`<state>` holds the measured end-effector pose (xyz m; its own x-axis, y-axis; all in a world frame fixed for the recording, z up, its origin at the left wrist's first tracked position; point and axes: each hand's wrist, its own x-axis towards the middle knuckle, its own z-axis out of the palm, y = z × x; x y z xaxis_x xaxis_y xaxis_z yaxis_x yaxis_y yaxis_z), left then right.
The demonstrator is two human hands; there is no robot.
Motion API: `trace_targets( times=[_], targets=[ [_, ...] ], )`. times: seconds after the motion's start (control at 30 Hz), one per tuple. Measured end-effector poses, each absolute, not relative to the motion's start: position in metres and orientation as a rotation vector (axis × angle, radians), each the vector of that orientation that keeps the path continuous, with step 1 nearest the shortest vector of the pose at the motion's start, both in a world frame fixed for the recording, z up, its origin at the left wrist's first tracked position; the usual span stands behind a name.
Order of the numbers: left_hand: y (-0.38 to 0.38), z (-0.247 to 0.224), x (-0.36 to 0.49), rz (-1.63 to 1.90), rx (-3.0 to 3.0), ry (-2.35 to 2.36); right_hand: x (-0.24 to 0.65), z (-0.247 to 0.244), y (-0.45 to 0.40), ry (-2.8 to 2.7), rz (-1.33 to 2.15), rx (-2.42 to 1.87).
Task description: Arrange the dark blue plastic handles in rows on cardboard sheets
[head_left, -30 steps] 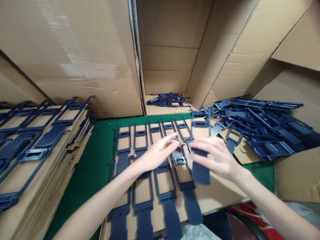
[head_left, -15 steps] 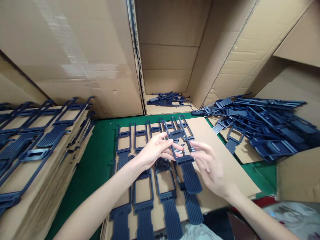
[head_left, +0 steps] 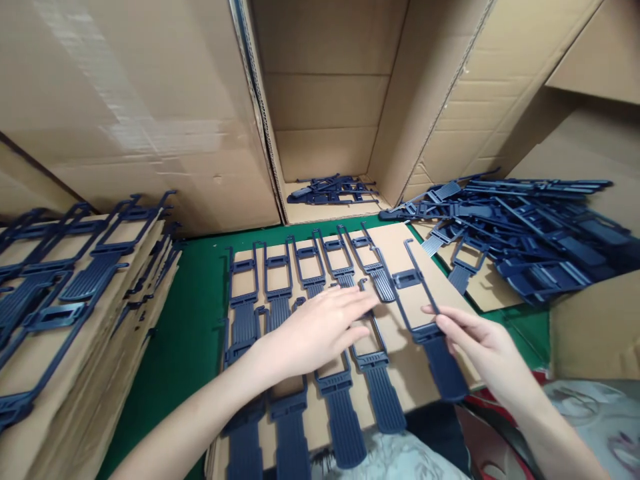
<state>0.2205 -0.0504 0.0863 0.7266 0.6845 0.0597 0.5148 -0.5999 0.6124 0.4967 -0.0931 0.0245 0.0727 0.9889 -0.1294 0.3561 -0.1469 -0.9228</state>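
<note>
One navy frame (head_left: 444, 368) now pinched in right fingers (head_left: 463, 328), let go by left fingers (head_left: 350, 308), which spread open over laid-out frames (head_left: 345, 433) just beneath them.

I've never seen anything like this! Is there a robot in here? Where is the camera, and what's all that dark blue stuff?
There's no robot. These are a person's own bare hands. One camera, worn on the person's head, takes every picture, looking forward and down.

The right hand holds a dark blue frame with a ribbed, paddle-like end. The left hand is open, palm down, over similar frames laid in rows on a cardboard sheet. I can't tell whether it touches them. Under the sheet is a green surface.

To the right is a big messy heap of them. A smaller pile lies inside an open box. On the left, more lie on stacked cardboard.
</note>
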Motion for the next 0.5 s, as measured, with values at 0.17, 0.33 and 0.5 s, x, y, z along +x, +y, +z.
trace_targets(
  times=[0.17, 0.33, 0.5],
  targets=[
    [-0.053, 0.076, 0.223, 0.072, 2.693, 0.666, 0.536, 0.014, -0.106, -1.485, 0.982, -1.824],
    [-0.055, 0.068, 0.227, -0.065, 2.722, 0.704, 0.532, 0.014, -0.111, -1.588, 0.937, -1.843],
    [-0.057, 0.064, 0.233, -0.063, 2.742, 0.755, 0.515, 0.019, -0.109, -1.477, 1.075, -1.813]
  ],
)
